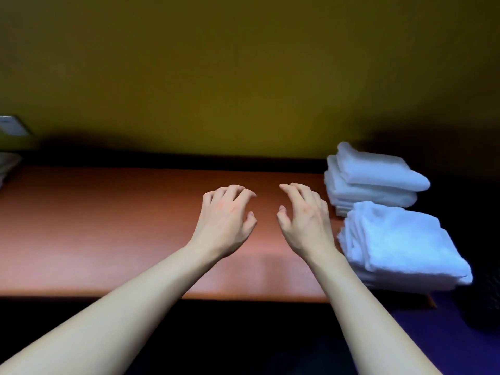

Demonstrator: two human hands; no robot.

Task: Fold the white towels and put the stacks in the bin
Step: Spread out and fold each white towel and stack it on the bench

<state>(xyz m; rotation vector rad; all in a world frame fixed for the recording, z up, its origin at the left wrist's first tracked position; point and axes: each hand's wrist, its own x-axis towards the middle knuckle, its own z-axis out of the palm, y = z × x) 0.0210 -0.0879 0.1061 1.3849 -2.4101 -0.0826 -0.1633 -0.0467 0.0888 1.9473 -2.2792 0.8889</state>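
Yellow-green wall behind a reddish wood table [108,226]. Left hand [227,223] hovers over the middle of the table, fingers [238,192] loosely curled, holding nothing. Right hand [304,220] just beside it, fingers relaxed and spread, also empty. Neither touches a towel. Two stacks of folded white towels sit at the table's right end: near stack [400,247] just beside the right wrist, far stack [370,177] behind it, close to the wall. Near stack overhangs the table's right edge. Dark thing at lower right [481,307] may be the bin; too dark to tell. Pale item at far left edge [8,166], unclear.

Judgement: folding looks done, moving the stacks comes next. Risk: near stack's loose top layers could slide or unfold if lifted from one side; overhang could tip it off the table if bumped.
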